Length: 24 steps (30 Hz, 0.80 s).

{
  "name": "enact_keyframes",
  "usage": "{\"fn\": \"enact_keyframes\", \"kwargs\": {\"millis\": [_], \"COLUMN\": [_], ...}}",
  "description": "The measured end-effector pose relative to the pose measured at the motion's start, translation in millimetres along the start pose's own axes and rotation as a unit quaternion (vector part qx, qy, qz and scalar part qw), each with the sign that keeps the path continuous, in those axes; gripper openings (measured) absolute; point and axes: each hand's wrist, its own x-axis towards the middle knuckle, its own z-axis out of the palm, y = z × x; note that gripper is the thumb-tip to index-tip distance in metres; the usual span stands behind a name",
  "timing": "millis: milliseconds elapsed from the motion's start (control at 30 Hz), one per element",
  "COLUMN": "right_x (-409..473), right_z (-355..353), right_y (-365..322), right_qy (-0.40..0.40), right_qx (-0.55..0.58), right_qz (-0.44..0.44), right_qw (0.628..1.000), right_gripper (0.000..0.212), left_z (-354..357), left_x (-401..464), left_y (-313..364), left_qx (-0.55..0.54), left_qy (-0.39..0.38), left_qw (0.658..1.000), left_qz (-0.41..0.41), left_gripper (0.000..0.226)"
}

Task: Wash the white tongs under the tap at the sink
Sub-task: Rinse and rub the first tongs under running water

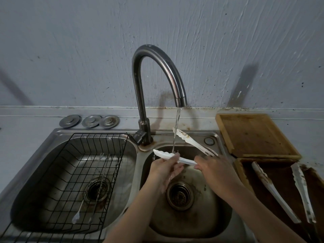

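Water ran from the tap (pixel 158 74); right hand (pixel 216 170) gripped the tongs (pixel 177 157), left hand (pixel 165 170) pinched and rubbed the near arm. Far arm looked grimy, so washing seemed midway

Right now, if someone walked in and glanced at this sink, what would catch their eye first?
Most likely the tap in the middle, running water onto open white tongs held over the right basin by the left hand and right hand. Next, a second, dirty pair of tongs lying on a dark tray at the right. Then the black wire rack in the left basin.
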Motion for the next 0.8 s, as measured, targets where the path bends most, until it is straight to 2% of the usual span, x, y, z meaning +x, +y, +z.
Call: {"fn": "enact_keyframes", "kwargs": {"millis": [100,167,300,367,433,533,667,800], "right_x": [-4.1,-6.0,-12.9,-13.2,-9.0,-1.8,6.2,17.4], "right_z": [-2.2,-1.6,-7.5,-14.9,-20.5,-21.6,-10.5,-1.3], "right_y": [1.6,1.3,2.7,5.6,10.3,17.1,14.6,1.1], "right_qy": [-0.005,-0.007,0.077,0.077,0.025,-0.036,-0.041,-0.049], "right_qx": [0.016,0.025,0.118,0.182,0.253,0.299,0.254,0.311], "right_qz": [0.008,0.01,-0.02,0.022,0.12,0.212,0.216,0.227], "right_qw": [1.0,1.0,0.99,0.98,0.96,0.93,0.942,0.922], "right_gripper": [0.02,0.02,0.045,0.049,0.054,0.04,0.024,0.02], "left_z": [-5.9,-4.0,-1.8,-2.2,-2.2,0.1,-2.0,-7.8], "left_x": [5.8,4.7,1.3,1.8,1.2,-0.4,-0.8,-5.2], "left_y": [6.3,7.5,10.6,13.7,15.8,16.0,20.3,32.9], "left_qx": [-0.056,-0.068,-0.09,-0.093,-0.095,-0.097,-0.098,-0.05], "left_qy": [0.042,0.039,0.022,0.024,0.021,0.009,0.005,0.013], "left_qw": [0.997,0.996,0.994,0.993,0.992,0.991,0.988,0.983], "left_qz": [0.034,0.048,0.064,0.069,0.078,0.096,0.117,0.179], "left_gripper": [0.022,0.022,0.022,0.018,0.017,0.019,0.013,0.024]}}
